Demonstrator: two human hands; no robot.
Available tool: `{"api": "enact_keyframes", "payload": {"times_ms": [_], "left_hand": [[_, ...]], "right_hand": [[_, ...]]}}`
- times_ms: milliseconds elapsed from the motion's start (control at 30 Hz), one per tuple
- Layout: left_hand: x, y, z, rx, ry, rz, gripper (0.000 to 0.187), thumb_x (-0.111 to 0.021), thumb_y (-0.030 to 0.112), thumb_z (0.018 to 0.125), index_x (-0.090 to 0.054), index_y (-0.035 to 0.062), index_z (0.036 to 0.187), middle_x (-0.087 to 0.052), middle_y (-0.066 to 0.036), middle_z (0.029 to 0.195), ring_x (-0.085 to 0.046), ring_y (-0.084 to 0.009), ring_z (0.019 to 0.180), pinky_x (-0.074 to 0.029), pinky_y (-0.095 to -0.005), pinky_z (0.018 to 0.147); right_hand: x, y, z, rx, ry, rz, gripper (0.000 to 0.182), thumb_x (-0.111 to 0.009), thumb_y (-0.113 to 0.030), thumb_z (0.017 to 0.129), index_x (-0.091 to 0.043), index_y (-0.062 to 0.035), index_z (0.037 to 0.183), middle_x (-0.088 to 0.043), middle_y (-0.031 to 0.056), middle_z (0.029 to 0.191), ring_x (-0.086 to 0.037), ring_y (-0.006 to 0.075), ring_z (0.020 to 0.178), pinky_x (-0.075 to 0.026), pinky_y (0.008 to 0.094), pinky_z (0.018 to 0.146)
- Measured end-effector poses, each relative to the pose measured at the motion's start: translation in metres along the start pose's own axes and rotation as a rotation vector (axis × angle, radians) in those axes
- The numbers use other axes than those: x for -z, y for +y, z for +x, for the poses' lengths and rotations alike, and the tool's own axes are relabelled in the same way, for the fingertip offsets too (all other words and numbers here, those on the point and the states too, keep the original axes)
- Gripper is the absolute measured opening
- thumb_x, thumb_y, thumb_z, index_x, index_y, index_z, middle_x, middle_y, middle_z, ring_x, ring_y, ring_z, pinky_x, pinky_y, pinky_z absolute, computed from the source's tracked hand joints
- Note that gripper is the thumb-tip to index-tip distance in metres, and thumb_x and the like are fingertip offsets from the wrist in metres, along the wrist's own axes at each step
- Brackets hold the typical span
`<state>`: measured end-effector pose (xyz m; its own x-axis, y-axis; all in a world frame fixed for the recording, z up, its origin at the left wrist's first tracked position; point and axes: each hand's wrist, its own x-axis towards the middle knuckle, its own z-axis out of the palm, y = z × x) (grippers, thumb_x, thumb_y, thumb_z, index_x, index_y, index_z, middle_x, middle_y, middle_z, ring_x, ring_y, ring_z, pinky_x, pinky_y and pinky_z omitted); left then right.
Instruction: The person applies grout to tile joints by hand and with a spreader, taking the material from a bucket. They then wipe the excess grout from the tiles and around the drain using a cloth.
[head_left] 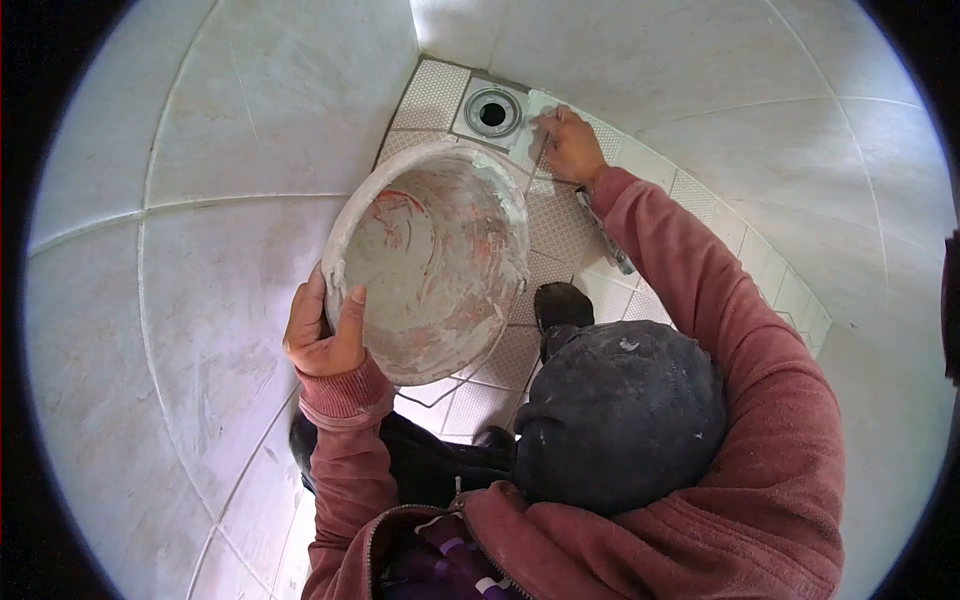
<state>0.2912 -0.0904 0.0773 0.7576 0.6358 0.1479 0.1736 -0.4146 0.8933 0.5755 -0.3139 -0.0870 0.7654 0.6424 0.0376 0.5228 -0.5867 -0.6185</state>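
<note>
My left hand [330, 325] grips the left rim of a bucket [440, 290], thumb inside and fingers outside. The bucket is tilted toward me, its walls coated with pale grout-like residue over reddish patches. My right hand [572, 145] reaches to the floor just right of a round drain [493, 113] set in a square plate. Its fingertips touch a pale wet smear [535, 125] on the tiles; the fingers are bent, and whether they hold anything is too small to tell. A narrow tool [607, 235] lies on the floor below my right wrist.
Large grey marbled wall tiles [240, 110] rise on the left, and another tiled wall [740, 110] rises on the right. Small textured floor tiles [565, 220] lie between them. My bent knee [625, 410] and dark shoe [562, 305] are below the right arm.
</note>
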Motion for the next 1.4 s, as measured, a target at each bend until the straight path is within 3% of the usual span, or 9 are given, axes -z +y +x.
{"api": "enact_keyframes", "payload": {"times_ms": [167, 367, 500, 700, 833, 1000, 1167, 1233, 1400], "left_hand": [[0.0, -0.001, 0.0, -0.001, -0.014, -0.002, 0.036, -0.067, -0.002, 0.074, -0.059, -0.0066, 0.11, -0.06, -0.007, 0.083, -0.054, -0.0125, 0.076, -0.044, -0.0236, 0.072], [0.0, -0.001, 0.0, 0.029, -0.003, -0.029, 0.036, -0.066, -0.002, 0.075, -0.059, -0.0069, 0.11, -0.062, -0.008, 0.086, -0.056, -0.0138, 0.079, -0.045, -0.0246, 0.073], [0.002, -0.005, 0.0, 0.013, -0.001, -0.018, 0.036, -0.066, -0.002, 0.075, -0.059, -0.0071, 0.11, -0.063, -0.011, 0.092, -0.058, -0.0156, 0.083, -0.046, -0.026, 0.076], [0.004, -0.001, -0.002, 0.024, -0.003, 0.036, 0.036, -0.067, 0.0, 0.074, -0.059, -0.0075, 0.108, -0.063, -0.011, 0.091, -0.058, -0.0158, 0.082, -0.045, -0.0259, 0.076], [0.01, 0.0, -0.017, 0.066, 0.031, -0.013, 0.036, -0.067, 0.0, 0.073, -0.06, -0.0069, 0.107, -0.062, -0.009, 0.087, -0.057, -0.0151, 0.079, -0.045, -0.0255, 0.073], [0.013, 0.016, -0.034, 0.112, -0.057, 0.056, 0.037, -0.069, 0.001, 0.071, -0.061, -0.0044, 0.107, -0.061, -0.007, 0.083, -0.056, -0.0139, 0.076, -0.044, -0.0247, 0.071], [0.017, 0.018, -0.034, 0.12, -0.08, 0.119, 0.039, -0.071, 0.003, 0.069, -0.062, -0.0021, 0.107, -0.06, -0.006, 0.082, -0.055, -0.0129, 0.075, -0.044, -0.0242, 0.07], [0.019, 0.021, -0.032, 0.219, -0.155, 0.102, 0.042, -0.066, -0.003, 0.075, -0.055, -0.0077, 0.116, -0.061, -0.015, 0.108, -0.057, -0.0209, 0.099, -0.042, -0.0317, 0.09], [0.018, 0.006, -0.032, 0.141, -0.028, 0.045, 0.038, -0.069, 0.0, 0.071, -0.061, -0.0036, 0.107, -0.062, -0.007, 0.085, -0.056, -0.0139, 0.079, -0.044, -0.0247, 0.074]], "right_hand": [[-0.002, 0.005, 0.008, 0.109, 0.004, -0.456, 0.038, -0.06, -0.014, 0.074, -0.064, -0.0173, 0.111, -0.055, 0.0126, 0.091, -0.055, 0.0303, 0.092, -0.043, 0.0424, 0.079], [-0.016, -0.007, -0.023, 0.138, -0.158, -0.207, 0.037, -0.06, -0.011, 0.072, -0.066, -0.0158, 0.108, -0.055, 0.0131, 0.091, -0.055, 0.0307, 0.089, -0.045, 0.0414, 0.076], [-0.022, -0.008, -0.02, -0.011, -0.005, 0.044, 0.037, -0.061, -0.012, 0.07, -0.066, -0.0136, 0.107, -0.055, 0.0137, 0.088, -0.056, 0.0313, 0.084, -0.047, 0.0411, 0.073], [-0.027, 0.0, -0.024, 0.168, -0.094, -0.062, 0.04, -0.063, -0.014, 0.07, -0.064, -0.014, 0.11, -0.054, 0.0127, 0.086, -0.055, 0.0295, 0.08, -0.047, 0.0391, 0.069], [-0.019, -0.022, -0.023, 0.03, -0.017, 0.059, 0.037, -0.062, -0.015, 0.071, -0.065, -0.0133, 0.108, -0.053, 0.0128, 0.091, -0.054, 0.0294, 0.086, -0.044, 0.0386, 0.075], [-0.035, -0.026, -0.032, 0.256, -0.068, -0.486, 0.045, -0.059, -0.015, 0.074, -0.057, -0.0132, 0.119, -0.051, 0.0111, 0.102, -0.047, 0.0275, 0.103, -0.033, 0.0408, 0.088], [-0.017, -0.039, -0.031, 0.046, -0.149, -0.314, 0.047, -0.058, -0.017, 0.075, -0.055, -0.015, 0.121, -0.051, 0.0114, 0.102, -0.048, 0.0269, 0.102, -0.034, 0.0413, 0.084], [-0.019, -0.038, -0.027, -0.013, -0.092, -0.297, 0.044, -0.058, -0.017, 0.074, -0.057, -0.0151, 0.118, -0.051, 0.0113, 0.101, -0.049, 0.0269, 0.101, -0.034, 0.0409, 0.084], [-0.022, -0.035, -0.031, 0.015, -0.177, -0.255, 0.041, -0.06, -0.019, 0.072, -0.062, -0.0146, 0.113, -0.051, 0.0116, 0.1, -0.049, 0.028, 0.1, -0.035, 0.0411, 0.082]]}}
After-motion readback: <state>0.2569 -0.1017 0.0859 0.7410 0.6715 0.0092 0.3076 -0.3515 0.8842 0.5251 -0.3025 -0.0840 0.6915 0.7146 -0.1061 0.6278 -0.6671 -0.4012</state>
